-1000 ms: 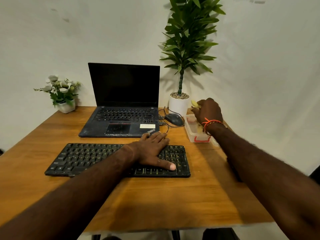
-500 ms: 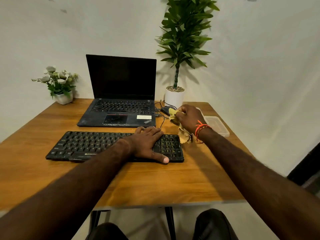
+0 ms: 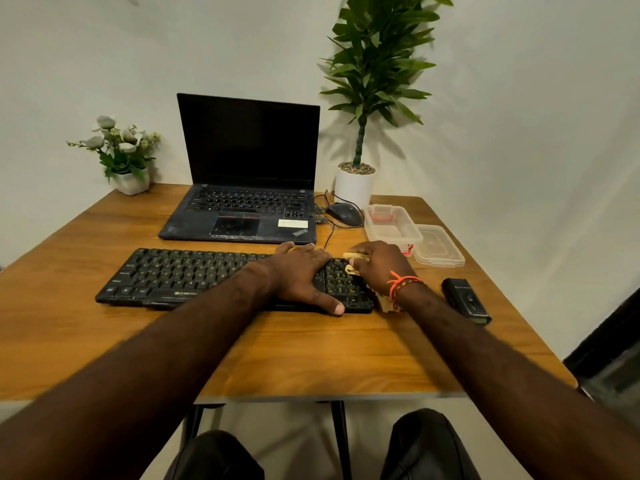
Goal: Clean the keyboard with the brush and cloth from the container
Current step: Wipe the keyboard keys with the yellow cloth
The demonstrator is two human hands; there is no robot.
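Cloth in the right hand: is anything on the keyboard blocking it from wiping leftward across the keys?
Yes. The left hand lies flat on the keyboard, directly left of the right hand and its cloth, covering the keys there. Beyond it, the rest of the keys show nothing on them.

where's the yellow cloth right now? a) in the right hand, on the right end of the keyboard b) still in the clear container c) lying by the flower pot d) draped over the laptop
a: the right hand grips the yellow cloth against the right end of the keyboard, while the container sits open behind it.
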